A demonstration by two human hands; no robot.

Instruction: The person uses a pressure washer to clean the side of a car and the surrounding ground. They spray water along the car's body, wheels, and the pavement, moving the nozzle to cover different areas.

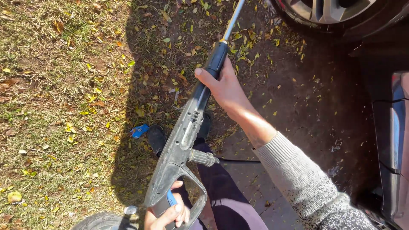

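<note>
I hold a grey pressure-washer spray gun (183, 136) that runs diagonally from the bottom centre up to the right. My left hand (168, 215) is closed round its rear grip, with fingers over the blue trigger. My right hand (223, 87), at the end of a grey knitted sleeve, grips the black barrel near where the metal lance (233, 19) begins. The lance points up and out of the top edge, so its tip is hidden. A metal hose fitting (203, 157) sticks out of the gun's right side.
A car wheel (328, 10) is at the top right and dark car bodywork (394, 140) runs down the right edge over wet paving. Leaf-strewn grass fills the left. A small blue object (139, 130) lies by my black shoe (156, 138). A small tyre (102, 221) sits at the bottom left.
</note>
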